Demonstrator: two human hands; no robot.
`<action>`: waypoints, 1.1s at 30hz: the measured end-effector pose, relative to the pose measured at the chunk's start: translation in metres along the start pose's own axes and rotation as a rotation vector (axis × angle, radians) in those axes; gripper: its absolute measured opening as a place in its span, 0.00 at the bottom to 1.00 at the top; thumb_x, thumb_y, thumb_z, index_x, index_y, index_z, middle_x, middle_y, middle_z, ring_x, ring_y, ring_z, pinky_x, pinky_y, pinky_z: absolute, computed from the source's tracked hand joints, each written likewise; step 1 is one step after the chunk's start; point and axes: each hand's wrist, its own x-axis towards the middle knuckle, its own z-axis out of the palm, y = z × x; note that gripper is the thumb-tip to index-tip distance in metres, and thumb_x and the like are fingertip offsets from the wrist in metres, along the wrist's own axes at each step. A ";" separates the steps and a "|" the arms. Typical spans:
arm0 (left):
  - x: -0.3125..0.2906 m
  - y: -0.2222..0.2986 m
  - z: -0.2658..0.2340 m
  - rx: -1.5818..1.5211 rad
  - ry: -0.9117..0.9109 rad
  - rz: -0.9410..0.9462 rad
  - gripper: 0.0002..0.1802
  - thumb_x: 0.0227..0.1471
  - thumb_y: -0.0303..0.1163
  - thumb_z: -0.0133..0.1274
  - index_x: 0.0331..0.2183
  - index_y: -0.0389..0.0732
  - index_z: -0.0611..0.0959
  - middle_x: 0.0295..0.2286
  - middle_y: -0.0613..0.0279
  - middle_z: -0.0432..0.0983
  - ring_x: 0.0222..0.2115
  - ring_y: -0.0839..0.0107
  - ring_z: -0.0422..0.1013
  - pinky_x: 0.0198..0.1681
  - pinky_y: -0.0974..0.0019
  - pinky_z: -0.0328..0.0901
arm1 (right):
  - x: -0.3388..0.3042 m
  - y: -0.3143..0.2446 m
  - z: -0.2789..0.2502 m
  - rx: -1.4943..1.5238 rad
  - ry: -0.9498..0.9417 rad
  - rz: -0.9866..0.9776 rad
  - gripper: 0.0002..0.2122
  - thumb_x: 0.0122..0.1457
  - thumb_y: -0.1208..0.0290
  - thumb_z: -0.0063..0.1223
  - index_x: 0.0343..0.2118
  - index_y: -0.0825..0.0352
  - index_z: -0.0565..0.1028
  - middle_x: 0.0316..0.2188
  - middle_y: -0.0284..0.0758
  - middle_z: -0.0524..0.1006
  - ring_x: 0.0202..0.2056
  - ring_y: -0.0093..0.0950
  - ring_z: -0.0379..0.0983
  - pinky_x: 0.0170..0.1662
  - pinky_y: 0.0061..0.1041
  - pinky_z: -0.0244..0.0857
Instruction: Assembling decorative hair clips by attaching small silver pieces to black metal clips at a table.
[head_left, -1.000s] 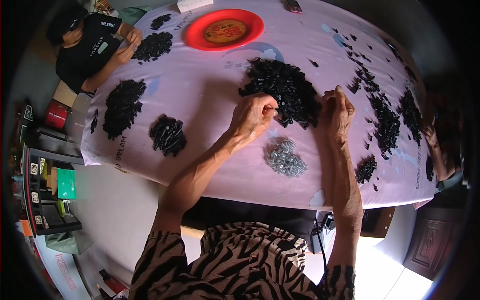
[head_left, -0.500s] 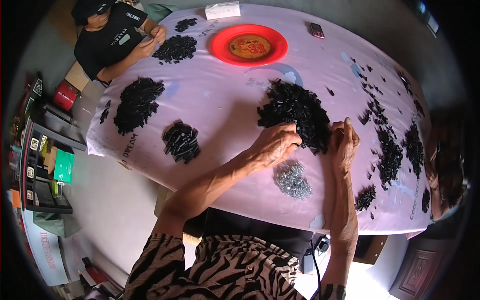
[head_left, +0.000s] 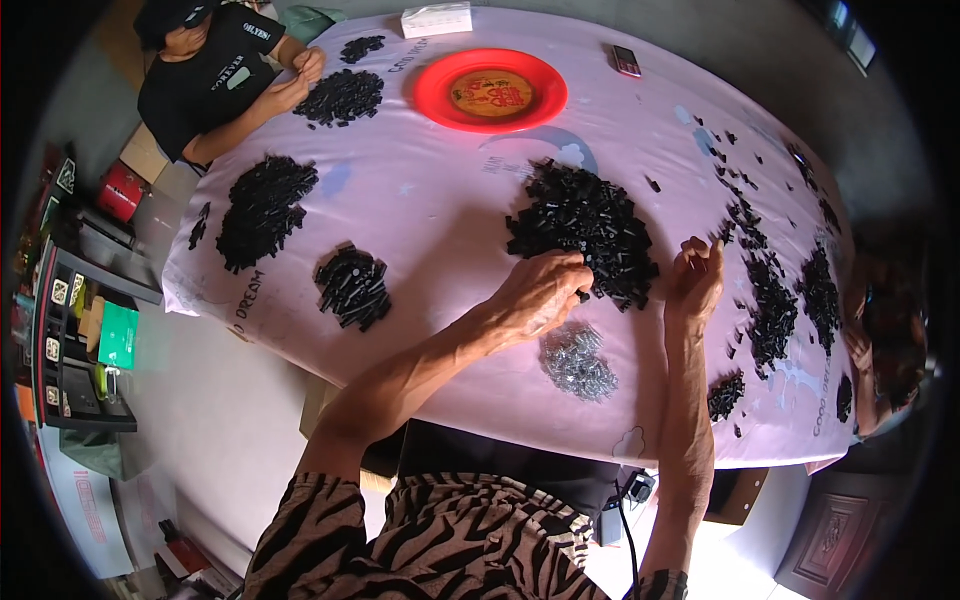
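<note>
My left hand [head_left: 545,290] is closed in a pinch at the near edge of a large heap of small black tube-like pieces [head_left: 580,220]. A short black piece [head_left: 583,296] shows at its fingertips. To the right of that heap, my right hand [head_left: 694,282] is raised over the cloth with its fingers curled in. Whatever it may hold is too small to make out. Between my forearms lies a small pile of shiny, clear or silvery pieces [head_left: 578,362]. Nearer the left side sits a round pile of longer black pieces [head_left: 353,287].
A pink cloth [head_left: 420,220] covers the table. Beyond the heap are a red plate [head_left: 430,95], a white box [head_left: 436,20] and a phone [head_left: 627,61]. More black piles [head_left: 265,212] lie left and right [head_left: 770,310]. A co-worker [head_left: 215,85] sits at the far left; another person's arm [head_left: 862,370] shows at right.
My right hand has turned slightly and moved a little away from the heap. My left hand keeps its pinch by the heap's near edge. The whole view has shifted slightly.
</note>
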 end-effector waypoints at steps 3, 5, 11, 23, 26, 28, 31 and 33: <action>0.000 0.000 0.003 -0.013 0.034 0.026 0.05 0.43 0.23 0.54 0.28 0.38 0.77 0.27 0.59 0.70 0.32 0.59 0.70 0.33 0.58 0.66 | 0.016 0.006 -0.008 0.076 0.158 0.071 0.17 0.59 0.54 0.49 0.29 0.67 0.73 0.22 0.30 0.71 0.22 0.22 0.64 0.24 0.21 0.59; -0.001 0.000 0.002 -0.022 0.085 0.022 0.05 0.42 0.23 0.54 0.27 0.38 0.76 0.26 0.58 0.70 0.29 0.57 0.70 0.31 0.57 0.65 | 0.020 0.010 -0.004 0.058 0.183 0.088 0.16 0.59 0.56 0.49 0.30 0.68 0.73 0.22 0.30 0.72 0.23 0.24 0.66 0.27 0.23 0.61; -0.001 0.002 0.002 -0.046 0.123 -0.009 0.04 0.42 0.20 0.51 0.26 0.37 0.75 0.23 0.59 0.70 0.25 0.58 0.70 0.27 0.58 0.64 | 0.011 0.015 0.010 0.086 0.041 -0.011 0.17 0.59 0.55 0.49 0.29 0.68 0.73 0.23 0.32 0.73 0.26 0.24 0.68 0.31 0.24 0.64; 0.005 0.009 -0.002 -0.105 0.085 -0.041 0.04 0.43 0.19 0.49 0.26 0.35 0.76 0.24 0.58 0.70 0.24 0.60 0.69 0.27 0.62 0.63 | 0.025 -0.007 -0.012 0.361 -0.230 0.114 0.27 0.58 0.43 0.42 0.41 0.69 0.73 0.41 0.42 0.74 0.39 0.35 0.71 0.38 0.33 0.65; 0.009 0.007 0.001 -0.109 0.053 -0.048 0.05 0.42 0.17 0.49 0.27 0.35 0.75 0.23 0.58 0.69 0.23 0.61 0.68 0.26 0.63 0.62 | 0.027 -0.007 -0.016 0.440 -0.239 0.149 0.29 0.58 0.43 0.44 0.43 0.70 0.72 0.42 0.45 0.74 0.39 0.37 0.71 0.42 0.35 0.66; 0.002 0.003 -0.005 -0.102 0.043 -0.078 0.06 0.42 0.17 0.49 0.27 0.35 0.75 0.23 0.57 0.68 0.23 0.61 0.67 0.26 0.63 0.62 | 0.027 0.005 -0.008 0.471 -0.256 0.179 0.29 0.57 0.43 0.44 0.42 0.71 0.72 0.41 0.45 0.74 0.39 0.37 0.71 0.43 0.36 0.66; 0.000 0.003 -0.006 -0.076 0.066 -0.052 0.05 0.41 0.17 0.49 0.26 0.35 0.74 0.22 0.57 0.68 0.22 0.62 0.67 0.25 0.63 0.61 | 0.023 0.008 -0.002 0.428 -0.198 0.166 0.29 0.57 0.44 0.45 0.40 0.74 0.71 0.40 0.46 0.74 0.37 0.38 0.71 0.44 0.36 0.66; 0.000 0.002 -0.003 -0.070 0.078 -0.037 0.05 0.41 0.17 0.49 0.26 0.35 0.74 0.22 0.57 0.67 0.22 0.62 0.67 0.25 0.63 0.61 | 0.023 0.009 -0.001 0.446 -0.171 0.161 0.29 0.57 0.45 0.46 0.39 0.75 0.71 0.38 0.46 0.74 0.36 0.37 0.71 0.43 0.36 0.66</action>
